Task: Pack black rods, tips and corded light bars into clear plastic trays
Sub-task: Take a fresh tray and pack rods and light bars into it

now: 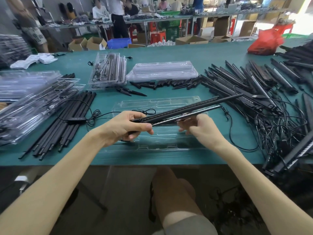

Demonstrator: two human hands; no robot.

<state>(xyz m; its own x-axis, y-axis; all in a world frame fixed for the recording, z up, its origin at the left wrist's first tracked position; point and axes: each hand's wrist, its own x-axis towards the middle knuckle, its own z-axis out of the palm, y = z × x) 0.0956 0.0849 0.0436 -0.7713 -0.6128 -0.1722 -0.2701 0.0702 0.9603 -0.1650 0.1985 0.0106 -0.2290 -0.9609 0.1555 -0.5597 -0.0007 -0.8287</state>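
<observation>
An open clear plastic tray (157, 102) lies on the green table in front of me. My left hand (128, 126) grips the near ends of a few black light bars (191, 107) held above the tray, slanting up to the right. My right hand (199, 126) touches the underside of the bars with curled fingers. A cord with a black controller (77, 119) trails left from the bars. Loose black rods (67, 122) lie to the left, black tips (162, 83) beyond the tray, and a heap of corded light bars (254, 92) to the right.
Stacks of clear trays sit at the left (25, 102) and at the back (162, 70), with a filled tray (108, 70) between them. A red bag (265, 42) is at the far right. People work at benches behind. The table edge runs just below my wrists.
</observation>
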